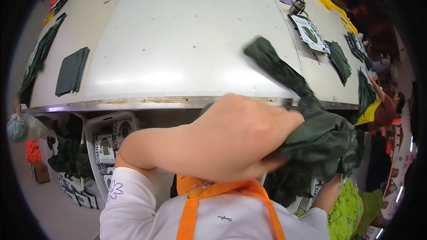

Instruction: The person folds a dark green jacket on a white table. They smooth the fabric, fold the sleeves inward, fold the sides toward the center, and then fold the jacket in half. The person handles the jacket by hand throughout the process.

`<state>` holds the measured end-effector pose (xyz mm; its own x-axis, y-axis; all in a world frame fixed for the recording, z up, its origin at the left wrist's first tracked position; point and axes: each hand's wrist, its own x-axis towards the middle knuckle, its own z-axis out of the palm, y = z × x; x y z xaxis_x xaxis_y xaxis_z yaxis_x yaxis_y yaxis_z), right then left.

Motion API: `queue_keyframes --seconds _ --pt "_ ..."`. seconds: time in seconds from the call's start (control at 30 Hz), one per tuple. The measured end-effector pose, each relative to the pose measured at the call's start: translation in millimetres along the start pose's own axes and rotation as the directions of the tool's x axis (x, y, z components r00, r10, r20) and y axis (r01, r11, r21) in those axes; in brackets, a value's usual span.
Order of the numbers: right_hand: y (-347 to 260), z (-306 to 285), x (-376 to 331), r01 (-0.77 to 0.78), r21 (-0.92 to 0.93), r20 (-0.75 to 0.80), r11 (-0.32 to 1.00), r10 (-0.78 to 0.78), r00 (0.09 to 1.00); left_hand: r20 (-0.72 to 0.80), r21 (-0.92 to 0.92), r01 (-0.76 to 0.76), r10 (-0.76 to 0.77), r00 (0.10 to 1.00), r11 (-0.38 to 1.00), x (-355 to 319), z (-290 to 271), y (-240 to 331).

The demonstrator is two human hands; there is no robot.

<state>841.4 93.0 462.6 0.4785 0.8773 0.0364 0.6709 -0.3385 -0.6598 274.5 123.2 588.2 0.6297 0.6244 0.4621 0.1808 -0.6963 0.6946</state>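
Note:
A crumpled dark green garment of thin, slightly shiny fabric hangs at the table's front edge, right of centre. One long, sleeve-like length of it reaches up and left over the tabletop, its end blurred. My left hand is raised across the middle, closed in a fist on the garment's left side. Its fingertips are partly hidden. My right forearm comes up at the lower right beneath the cloth, and the bunched garment covers my right hand, so its fingers do not show.
The pale table has a worn metal front edge. A folded dark green garment lies at left; packaged garments and a flask at right. Below are a white basket of packages and bright green cloth. Co-workers stand at both sides.

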Motion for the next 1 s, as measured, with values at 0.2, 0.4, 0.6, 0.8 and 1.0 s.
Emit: queue_keyframes --seconds 0.2,0.4,0.6,0.8,1.0 --pt "-123.1 -115.1 42.4 0.213 -0.310 -0.259 0.926 -0.298 0.918 -0.476 0.653 0.058 0.349 0.807 0.755 -37.6 -20.6 -26.4" --pt "-346.1 -38.4 124.6 0.574 -0.380 -0.214 0.726 -0.672 0.709 -0.611 -0.267 0.335 -0.428 0.666 0.903 -140.6 -75.0 -28.2" --pt "-614.8 254.1 163.7 0.953 0.003 -0.074 0.304 -0.950 0.303 -0.692 -0.722 -0.138 -0.703 0.164 0.678 -255.7 -37.2 -43.1" --pt "-681.7 634.1 49.2 0.539 0.812 0.188 0.224 -0.975 0.121 -0.478 -0.832 0.529 -0.700 -0.530 0.168 -363.2 11.7 -125.8" --pt "-462.4 694.3 67.0 0.941 0.116 0.547 0.319 -0.811 0.208 -0.956 -0.165 0.971 -0.214 -0.200 -0.173 -348.8 3.2 -255.8"
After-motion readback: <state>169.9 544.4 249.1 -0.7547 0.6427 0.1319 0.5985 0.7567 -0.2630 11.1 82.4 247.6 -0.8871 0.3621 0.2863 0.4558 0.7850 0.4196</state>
